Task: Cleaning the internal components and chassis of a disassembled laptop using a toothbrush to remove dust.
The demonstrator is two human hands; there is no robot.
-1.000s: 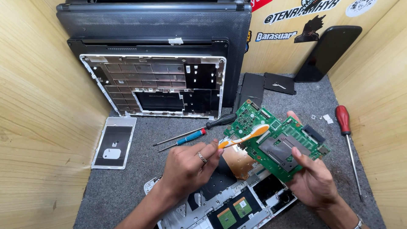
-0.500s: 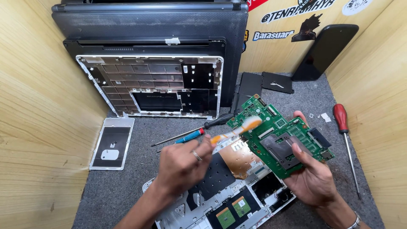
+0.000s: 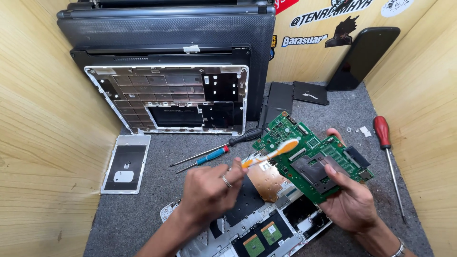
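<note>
Over the opened laptop base (image 3: 257, 228) at the mat's near edge, the right hand (image 3: 350, 202) grips a green circuit board (image 3: 312, 157), tilted up for access. The left hand (image 3: 209, 190) pinches an orange toothbrush (image 3: 273, 153), bristles on the board. Screwdrivers (image 3: 216, 152) lie behind; a keyboard frame (image 3: 171, 97) leans at the far edge.

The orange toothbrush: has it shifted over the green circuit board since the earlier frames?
Yes. The orange toothbrush in the left hand lies slightly lower and leftward across the green circuit board, judged against the black-handled screwdriver lying on the mat.
</note>
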